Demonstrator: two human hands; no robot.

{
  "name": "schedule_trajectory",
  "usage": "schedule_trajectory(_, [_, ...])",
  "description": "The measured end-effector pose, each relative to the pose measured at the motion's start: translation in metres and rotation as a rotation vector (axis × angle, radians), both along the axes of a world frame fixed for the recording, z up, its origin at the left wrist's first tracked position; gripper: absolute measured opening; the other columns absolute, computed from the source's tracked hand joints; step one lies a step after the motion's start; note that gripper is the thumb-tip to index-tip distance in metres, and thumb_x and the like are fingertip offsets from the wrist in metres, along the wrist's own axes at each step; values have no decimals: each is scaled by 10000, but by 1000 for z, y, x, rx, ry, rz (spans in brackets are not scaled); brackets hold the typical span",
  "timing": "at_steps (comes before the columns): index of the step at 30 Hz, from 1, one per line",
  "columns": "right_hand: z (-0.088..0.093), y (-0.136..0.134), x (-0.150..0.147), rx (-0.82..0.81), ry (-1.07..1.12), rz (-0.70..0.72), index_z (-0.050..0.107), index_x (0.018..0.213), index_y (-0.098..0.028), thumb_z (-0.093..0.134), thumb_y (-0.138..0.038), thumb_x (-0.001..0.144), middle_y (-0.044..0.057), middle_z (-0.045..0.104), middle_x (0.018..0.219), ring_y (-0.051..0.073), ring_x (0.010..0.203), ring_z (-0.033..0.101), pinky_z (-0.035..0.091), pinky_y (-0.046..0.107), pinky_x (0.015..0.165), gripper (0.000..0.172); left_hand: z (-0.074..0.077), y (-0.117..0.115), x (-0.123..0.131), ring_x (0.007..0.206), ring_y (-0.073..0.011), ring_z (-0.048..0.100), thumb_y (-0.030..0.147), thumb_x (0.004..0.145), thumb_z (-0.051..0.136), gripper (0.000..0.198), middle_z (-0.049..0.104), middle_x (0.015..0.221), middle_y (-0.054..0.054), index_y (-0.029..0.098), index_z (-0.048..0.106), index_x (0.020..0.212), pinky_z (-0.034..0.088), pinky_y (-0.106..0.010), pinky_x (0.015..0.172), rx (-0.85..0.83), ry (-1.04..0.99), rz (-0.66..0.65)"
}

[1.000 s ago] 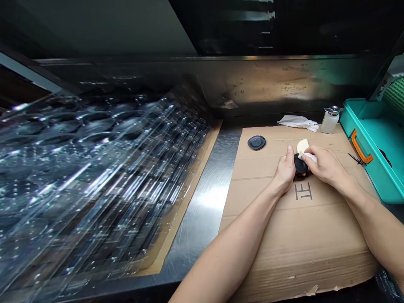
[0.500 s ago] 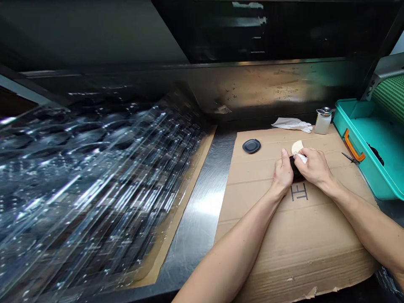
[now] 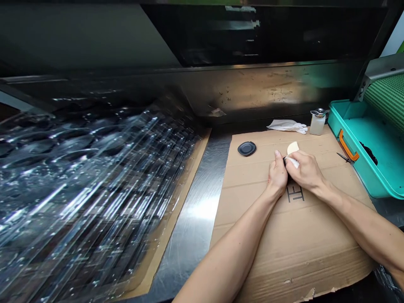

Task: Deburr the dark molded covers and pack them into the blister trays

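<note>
My left hand (image 3: 277,173) is wrapped round a small black object (image 3: 285,161), its thumb pointing up. Pressed against the same object, my right hand (image 3: 303,169) pinches a white cloth or wipe (image 3: 294,162). Most of the black object is hidden between both hands. A cream-coloured rounded piece (image 3: 292,147) shows just beyond my right fingers. To the left on the cardboard (image 3: 284,240) lies a flat dark disc-like part (image 3: 246,148).
Clear plastic trays (image 3: 94,189) fill the left side. At the back are a white glove (image 3: 287,126) and a bottle with a metal top (image 3: 317,122). A teal bin (image 3: 375,176) stands right, beside a thin dark tool (image 3: 344,157).
The whole view has shifted slightly. My hands have closed in around the black object, and less of it shows than before.
</note>
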State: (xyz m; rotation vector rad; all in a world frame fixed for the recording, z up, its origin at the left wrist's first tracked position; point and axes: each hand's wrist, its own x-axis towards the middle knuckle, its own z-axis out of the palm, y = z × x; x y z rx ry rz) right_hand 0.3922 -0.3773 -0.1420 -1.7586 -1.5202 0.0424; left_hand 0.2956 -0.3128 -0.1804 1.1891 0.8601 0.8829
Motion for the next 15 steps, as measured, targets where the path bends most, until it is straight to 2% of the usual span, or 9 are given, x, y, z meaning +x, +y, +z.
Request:
schedule_trajectory(6, [-7,4,-2,46,12,-2,686,834,-192,534,-247,927,72,697,842,192,761,632,452,292,717,186,-5,1,3,610,-157,597,773,908,493,667,638,603,-35,176,605,632,449,-252,576,-55,-107,19])
schedule_trajectory(9, [-6,6,6,17,-6,4,694,832,-197,542,-253,926,70,701,845,197,769,637,456,299,726,187,1,-1,5,573,-141,588,721,945,494,640,637,596,-32,163,625,659,449,-238,551,-122,-194,6])
schedule_trajectory(12, [-2,5,24,58,25,-139,701,826,-204,566,-294,928,68,710,837,210,784,642,459,316,744,192,16,-1,2,589,-155,633,624,1036,370,647,691,658,-83,113,700,816,482,-240,549,-306,-242,-68])
schedule_trajectory(15, [0,2,41,157,196,-238,695,943,-205,565,-416,962,57,730,882,205,809,662,475,317,757,249,32,5,-6,613,-177,667,548,1076,228,716,735,756,-174,33,713,965,527,-254,552,-554,-273,-188])
